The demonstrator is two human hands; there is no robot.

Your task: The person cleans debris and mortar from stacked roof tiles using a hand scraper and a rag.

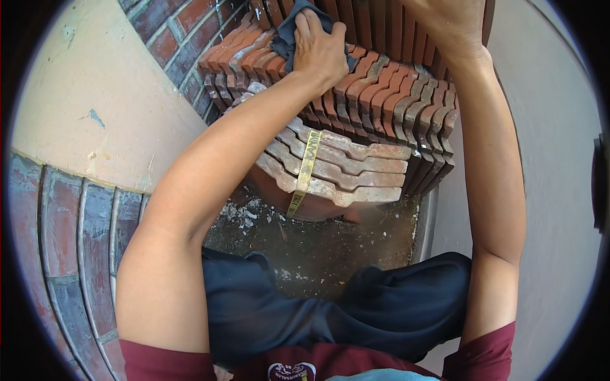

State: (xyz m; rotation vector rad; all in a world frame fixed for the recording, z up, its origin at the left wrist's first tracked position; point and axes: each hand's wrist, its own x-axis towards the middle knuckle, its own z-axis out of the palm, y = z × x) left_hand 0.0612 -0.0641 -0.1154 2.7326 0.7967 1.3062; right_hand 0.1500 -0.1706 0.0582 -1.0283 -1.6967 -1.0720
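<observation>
My left hand [316, 52] is closed on a dark grey cloth [286, 39], pressing it onto the top edges of a row of orange-red roof tiles [381, 89] standing on edge. Up at the top right, my right hand [448, 25] reaches over the far end of that row; its fingers lie beyond the frame, so their grip is hidden. In front of the row leans a bundle of several paler, dusty roof tiles [343, 168], with a yellow printed strap [306, 166] around it. Behind the row, more brown-red tiles [375, 32] stand upright.
A brick wall [63, 235] with a cream-painted panel [95, 108] stands to my left. A smooth grey wall [546, 190] rises close on my right. White chips and debris [244, 216] litter the dirty floor [318, 254] before my bent knees.
</observation>
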